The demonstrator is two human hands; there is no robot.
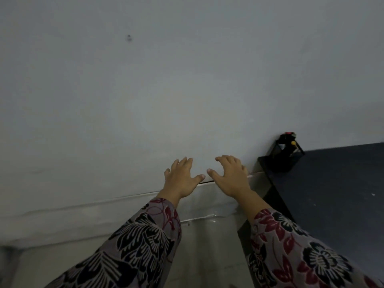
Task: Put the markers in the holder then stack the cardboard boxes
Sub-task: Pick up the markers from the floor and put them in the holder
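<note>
A large pale cardboard box with clear tape on it fills the lower left, close in front of me. My left hand and my right hand lie side by side on its far top edge, fingers spread and slightly bent, thumbs almost touching. Neither hand holds anything. A black holder stands to the right of my right hand, against the wall. Markers stick up out of it; a red cap and a yellow one show. No other box is in view.
A pale wall rises straight behind the box and the holder. A dark table top stretches out to the right, with its black edge running beside the box. Patterned sleeves cover both my forearms.
</note>
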